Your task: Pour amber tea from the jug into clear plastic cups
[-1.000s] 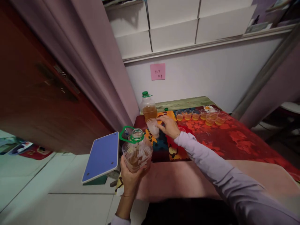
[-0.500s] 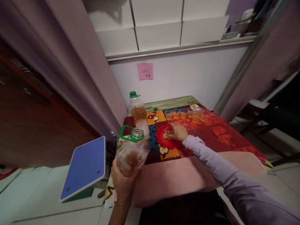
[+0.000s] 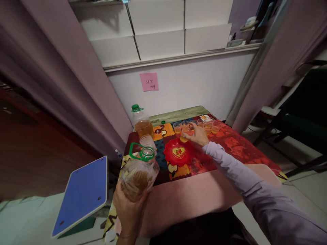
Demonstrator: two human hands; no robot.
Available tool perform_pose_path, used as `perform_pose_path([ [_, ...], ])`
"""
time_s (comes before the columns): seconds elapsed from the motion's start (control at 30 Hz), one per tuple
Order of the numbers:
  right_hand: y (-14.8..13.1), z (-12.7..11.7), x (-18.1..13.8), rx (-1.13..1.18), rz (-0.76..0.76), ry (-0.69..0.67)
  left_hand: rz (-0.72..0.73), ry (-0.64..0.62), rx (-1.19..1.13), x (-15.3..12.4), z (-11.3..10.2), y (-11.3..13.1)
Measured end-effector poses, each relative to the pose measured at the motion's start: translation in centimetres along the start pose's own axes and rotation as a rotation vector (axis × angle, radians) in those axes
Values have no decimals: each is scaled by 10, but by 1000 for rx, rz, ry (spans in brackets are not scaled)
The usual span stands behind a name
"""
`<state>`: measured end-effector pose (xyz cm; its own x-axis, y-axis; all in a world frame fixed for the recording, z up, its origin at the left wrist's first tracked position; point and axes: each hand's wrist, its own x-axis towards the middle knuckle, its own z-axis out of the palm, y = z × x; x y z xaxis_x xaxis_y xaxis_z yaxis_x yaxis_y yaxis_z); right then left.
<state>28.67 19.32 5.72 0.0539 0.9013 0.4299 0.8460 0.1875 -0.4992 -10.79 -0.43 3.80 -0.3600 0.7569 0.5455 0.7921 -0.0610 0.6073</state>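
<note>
My left hand (image 3: 130,206) is wrapped round the lower part of an uncapped clear plastic jug (image 3: 140,173) with a green handle ring and amber liquid inside. My right hand (image 3: 198,134) pinches a small clear plastic cup (image 3: 184,135) holding a little yellow liquid. This cup is just in front of a group of several similar cups (image 3: 215,127), also with yellow liquid. Nearer me lies a red scalloped plate (image 3: 167,153) with a gold heart in its middle. Beyond the held jug is a stack of clear cups (image 3: 148,140).
A second jug (image 3: 144,127), capped in green, stands at the table's back left. Behind the plate lies a small green cap (image 3: 163,122). A blue-topped board (image 3: 81,194) stands left of the table (image 3: 176,114). A dark chair (image 3: 304,102) is at the right.
My right hand has lifted the cup off the red plate and carried it back toward the other cups. The plate's heart now shows. My left hand still holds the jug.
</note>
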Motion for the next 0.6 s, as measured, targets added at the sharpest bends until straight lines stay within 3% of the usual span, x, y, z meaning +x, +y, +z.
perform_pose_path([
  [0.13, 51, -2, 19, -206, 4, 39, 35, 26, 84, -4, 3, 3],
  [0.27, 84, 4, 26, -325, 42, 10, 71, 30, 125, -9, 5, -1],
  [0.6, 92, 16, 33, -396, 147, -73, 200, 40, 187, -15, 8, -17],
])
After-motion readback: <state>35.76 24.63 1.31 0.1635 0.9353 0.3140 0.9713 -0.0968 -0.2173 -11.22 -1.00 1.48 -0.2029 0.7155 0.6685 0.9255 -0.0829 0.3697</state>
